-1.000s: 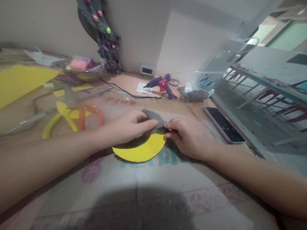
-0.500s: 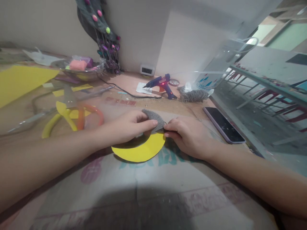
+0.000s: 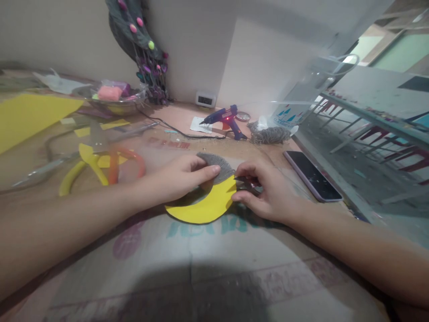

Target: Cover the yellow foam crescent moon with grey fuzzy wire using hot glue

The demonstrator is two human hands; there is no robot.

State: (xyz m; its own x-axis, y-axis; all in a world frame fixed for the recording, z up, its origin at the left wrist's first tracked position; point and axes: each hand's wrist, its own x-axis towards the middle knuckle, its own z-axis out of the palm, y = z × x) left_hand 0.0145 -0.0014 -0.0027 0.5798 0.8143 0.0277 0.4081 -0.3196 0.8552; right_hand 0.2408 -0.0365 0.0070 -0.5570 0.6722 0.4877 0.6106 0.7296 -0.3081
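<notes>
A yellow paper crescent lies tilted just over the cardboard, its upper part covered in tightly wound grey yarn. My left hand grips that wound part, thumb on top and fingers behind. At the crescent's right edge is my right hand, fingers curled and thumb touching the yellow rim. Something thin and dark shows between its thumb and index finger; I cannot make out what it is. A short bit of yarn stands out at the edge beside the index fingertip.
Behind the hands are a blue glue gun with a red light and a grey yarn bundle. A phone lies at right. Scissors with yellow handles, orange handles and yellow paper are at left, near a bowl.
The crescent has shifted slightly right and turned, showing more yellow. My right hand has loosened its pinch at the edge, its thumb and index finger now further apart. My left hand keeps its grip.
</notes>
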